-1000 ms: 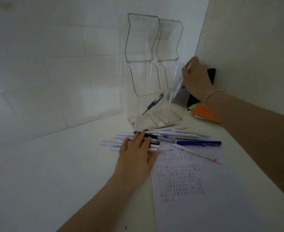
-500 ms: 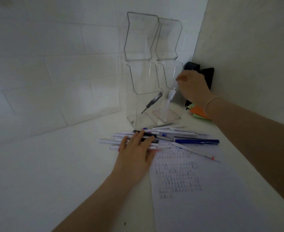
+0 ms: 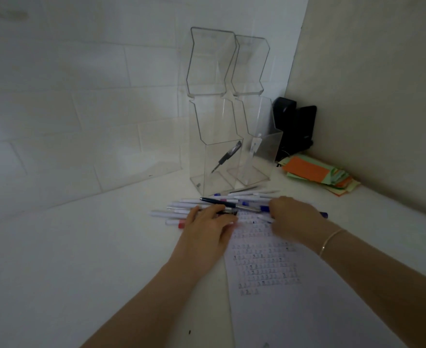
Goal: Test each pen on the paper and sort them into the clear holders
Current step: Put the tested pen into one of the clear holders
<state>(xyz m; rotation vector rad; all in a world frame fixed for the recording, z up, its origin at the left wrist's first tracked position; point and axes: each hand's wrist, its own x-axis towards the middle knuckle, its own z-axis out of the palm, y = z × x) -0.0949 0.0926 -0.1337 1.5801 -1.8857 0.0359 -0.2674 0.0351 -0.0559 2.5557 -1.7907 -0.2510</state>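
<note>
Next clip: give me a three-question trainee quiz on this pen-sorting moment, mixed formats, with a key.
1. True or false: the left clear holder contains a dark pen.
2. Multiple choice: the white pen stands in A) the left holder, B) the right clear holder, C) the stack of coloured notes.
3. Fill in: both the left hand and the right hand are down at the loose pens at the top edge of the ____.

Key: 1 true; 2 B; 3 paper.
</note>
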